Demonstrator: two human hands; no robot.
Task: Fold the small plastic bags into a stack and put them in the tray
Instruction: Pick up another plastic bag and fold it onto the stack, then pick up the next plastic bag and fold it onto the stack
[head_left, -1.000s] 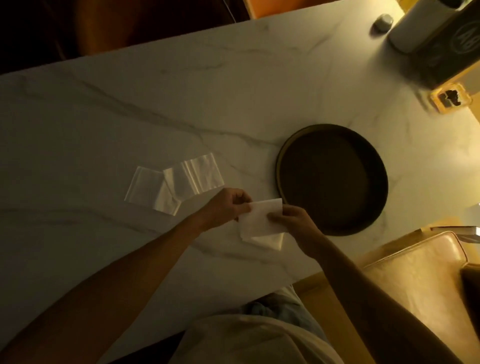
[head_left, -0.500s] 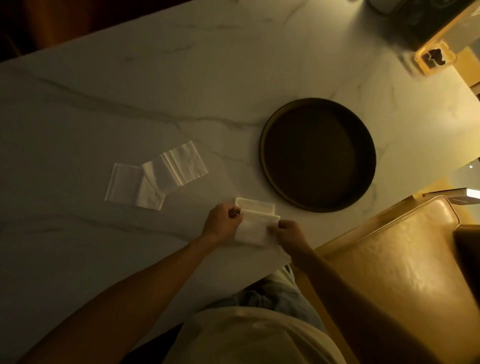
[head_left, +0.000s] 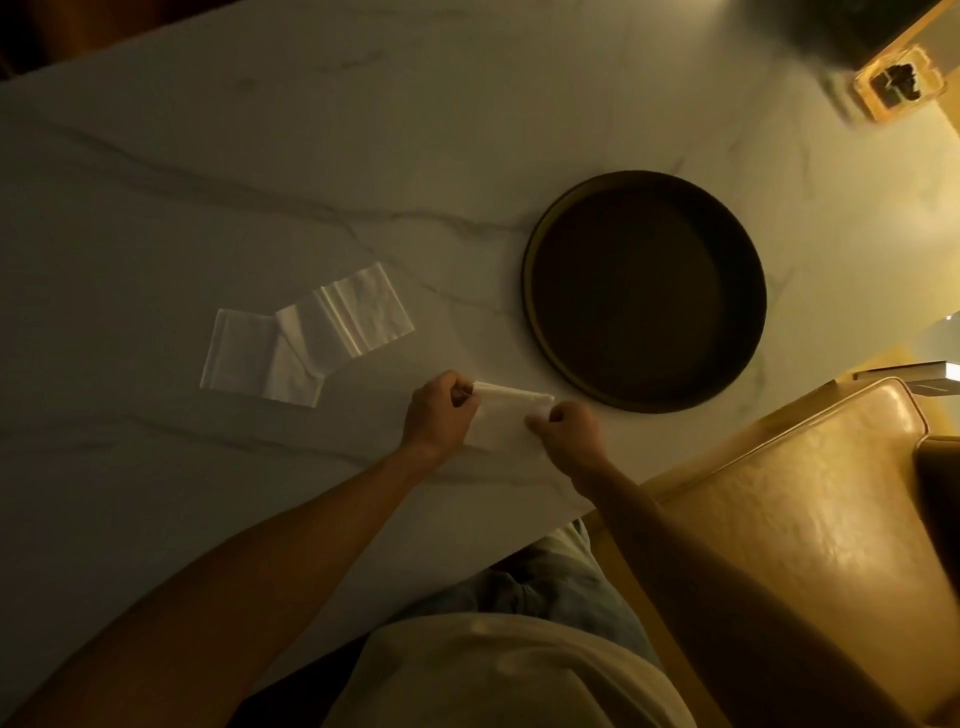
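Observation:
A small clear plastic bag (head_left: 506, 418) lies folded on the marble table near its front edge. My left hand (head_left: 441, 415) pinches the bag's left end and my right hand (head_left: 569, 428) pinches its right end, both pressing it to the table. Two more clear zip bags lie flat to the left, one (head_left: 358, 312) overlapping the other (head_left: 249, 358). The round dark tray (head_left: 535, 291) sits to the right of my hands with nothing in it.
The marble table (head_left: 260, 156) stretches far to the left and back. A tan leather chair (head_left: 805, 509) stands at the right by the table edge. A small amber dish (head_left: 896, 85) and a dark object sit at the far right corner.
The bag was held up between my hands; now it is folded over and pressed down on the table. The camera view has shifted, so the tray appears lower and nearer.

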